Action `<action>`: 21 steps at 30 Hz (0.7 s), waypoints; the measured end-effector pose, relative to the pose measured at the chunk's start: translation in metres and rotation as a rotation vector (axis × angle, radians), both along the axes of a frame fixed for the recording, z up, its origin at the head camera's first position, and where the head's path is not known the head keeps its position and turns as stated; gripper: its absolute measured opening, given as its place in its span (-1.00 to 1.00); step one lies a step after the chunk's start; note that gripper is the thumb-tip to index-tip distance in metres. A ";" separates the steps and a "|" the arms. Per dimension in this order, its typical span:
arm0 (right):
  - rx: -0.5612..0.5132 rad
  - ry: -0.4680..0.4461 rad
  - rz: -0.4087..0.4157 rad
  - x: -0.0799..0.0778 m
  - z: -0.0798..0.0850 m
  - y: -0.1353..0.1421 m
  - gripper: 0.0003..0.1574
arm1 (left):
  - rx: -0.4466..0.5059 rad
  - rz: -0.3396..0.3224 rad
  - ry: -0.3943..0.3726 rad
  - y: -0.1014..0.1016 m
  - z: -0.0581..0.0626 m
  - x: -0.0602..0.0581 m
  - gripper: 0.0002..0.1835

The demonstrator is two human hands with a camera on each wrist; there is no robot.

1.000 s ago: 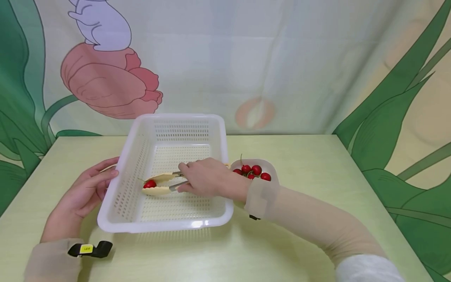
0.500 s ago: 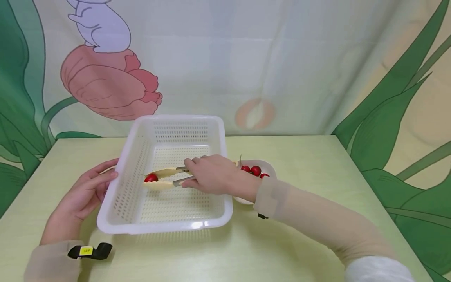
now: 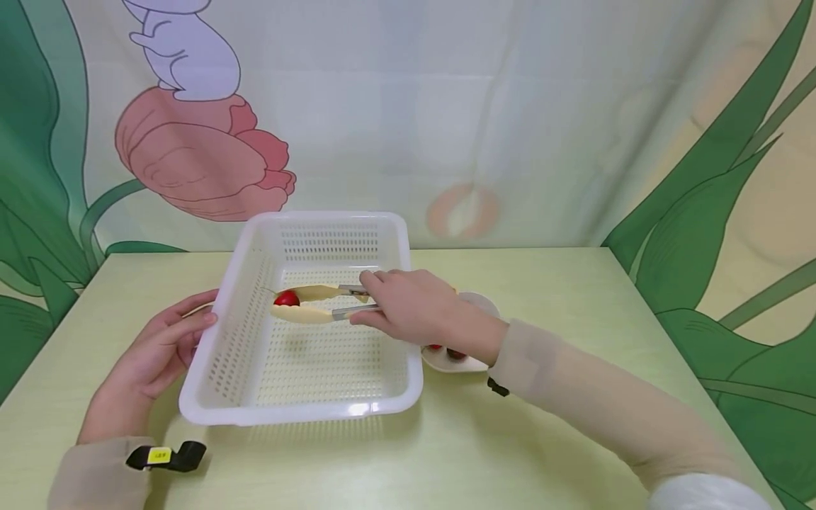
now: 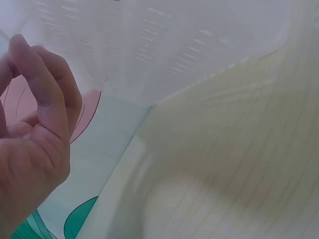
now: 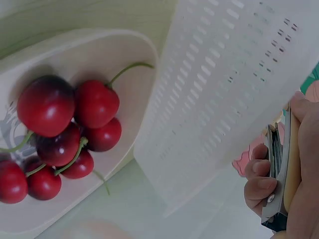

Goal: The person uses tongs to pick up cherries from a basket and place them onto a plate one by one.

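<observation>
My right hand [image 3: 411, 304] grips a pair of tongs [image 3: 306, 314] with cream scalloped tips and metal arms. Between the tips sits a red cherry [image 3: 287, 298] with a thin stem, over the inside of a white plastic basket [image 3: 299, 414]. A shadow on the basket floor suggests the cherry is raised off it. At the basket's left side, my left hand [image 3: 153, 347] holds the rim between thumb and fingers. The right wrist view shows the tongs' hinge end [image 5: 279, 184] inside my curled fingers.
A small white dish [image 5: 124, 45] stands right of the basket, partly under my right forearm. Several dark red cherries [image 5: 47, 107] with green stems lie in it. A pale wooden table [image 3: 554, 297] bears everything, with a printed curtain [image 3: 548, 142] behind.
My right hand has moved up and to the right, drawing the tongs and cherry away from the basket's left wall. My left hand stays at the rim.
</observation>
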State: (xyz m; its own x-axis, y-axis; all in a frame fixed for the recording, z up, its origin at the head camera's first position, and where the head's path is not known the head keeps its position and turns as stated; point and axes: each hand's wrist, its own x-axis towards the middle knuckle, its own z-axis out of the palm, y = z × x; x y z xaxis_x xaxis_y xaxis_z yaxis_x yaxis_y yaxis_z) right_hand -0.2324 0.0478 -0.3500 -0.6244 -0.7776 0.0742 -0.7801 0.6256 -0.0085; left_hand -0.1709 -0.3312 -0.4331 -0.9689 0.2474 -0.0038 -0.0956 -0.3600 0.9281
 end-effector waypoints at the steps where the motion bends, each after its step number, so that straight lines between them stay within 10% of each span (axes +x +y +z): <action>1: -0.015 -0.005 -0.006 0.000 0.001 0.004 -0.40 | 0.005 -0.002 -0.003 0.000 0.000 0.000 -0.65; 21: -0.260 -0.041 -0.205 -0.020 0.009 0.087 -0.44 | -0.008 0.007 -0.009 0.000 0.002 -0.002 -0.65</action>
